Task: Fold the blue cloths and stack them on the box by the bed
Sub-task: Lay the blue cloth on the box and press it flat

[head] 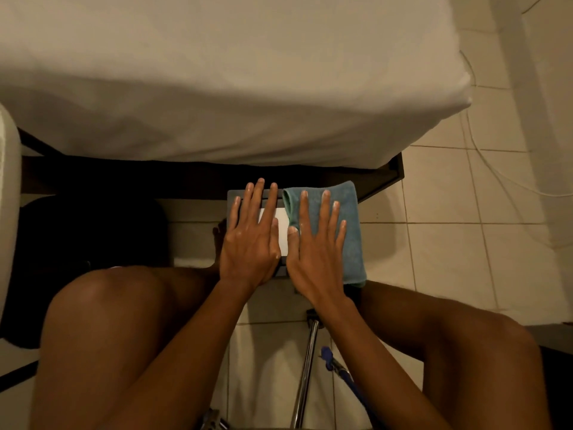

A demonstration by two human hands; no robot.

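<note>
A folded blue cloth (348, 212) lies on the right half of a dark grey box (233, 197) that stands on the floor against the bed frame. The box has a white label (282, 223) on its lid. My right hand (316, 243) lies flat on the cloth, fingers spread, palm down. My left hand (252, 237) rests flat on the bare left part of the box lid, fingers apart, holding nothing. The two thumbs nearly touch over the white label.
The bed with a white sheet (217, 88) fills the upper view, its dark frame (393, 172) just behind the box. My bare knees flank the box. A chrome bar (305, 373) and a blue-handled object (338, 367) lie on the tiled floor between my legs.
</note>
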